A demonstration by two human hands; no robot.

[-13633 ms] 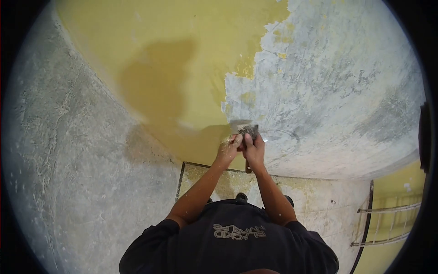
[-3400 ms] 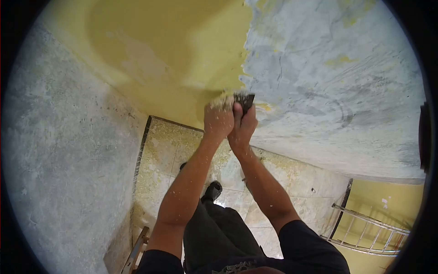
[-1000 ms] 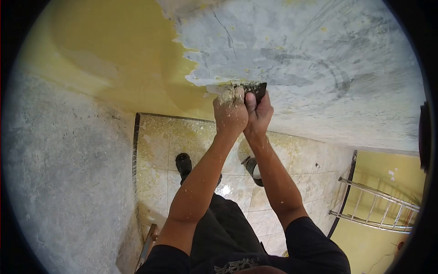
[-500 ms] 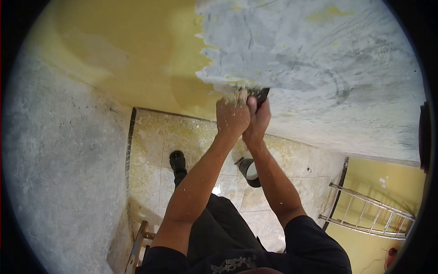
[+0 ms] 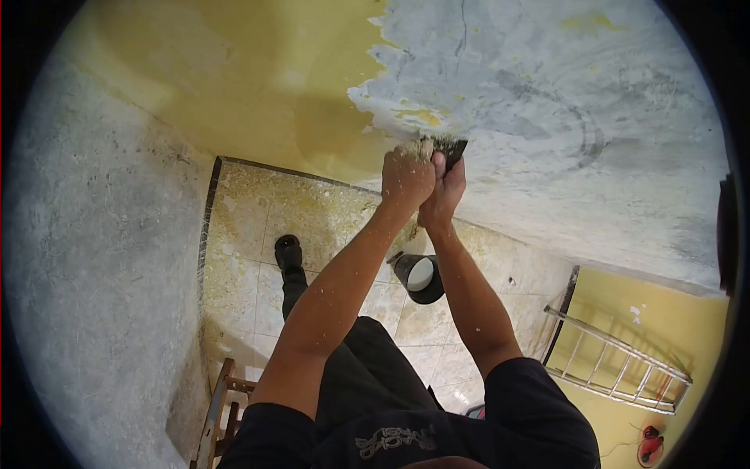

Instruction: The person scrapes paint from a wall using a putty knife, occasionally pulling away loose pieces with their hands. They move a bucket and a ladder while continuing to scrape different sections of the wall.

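Note:
Against the wall, both of my hands are together on a scraper (image 5: 456, 148) with a dark, flake-covered blade. My left hand (image 5: 408, 178) is closed in a fist on it, speckled with paint chips. Just right of that, my right hand (image 5: 445, 190) wraps the tool, thumb raised along it. Fingers hide the handle. The blade meets the wall at the ragged border between yellow paint (image 5: 320, 109) and bare grey-white plaster (image 5: 523, 86). A small yellow patch remains just above the blade.
On the chip-strewn tile floor (image 5: 250, 211) stands a dark bucket (image 5: 426, 294) with something white inside. A ladder (image 5: 617, 359) leans by the yellow wall at right. A wooden frame (image 5: 215, 414) is at lower left, and a red object (image 5: 650, 447) at lower right.
Both hands and the scraper have shifted slightly up and right in view. More grey plaster shows around a small yellow patch above the blade. The camera view has tilted a little.

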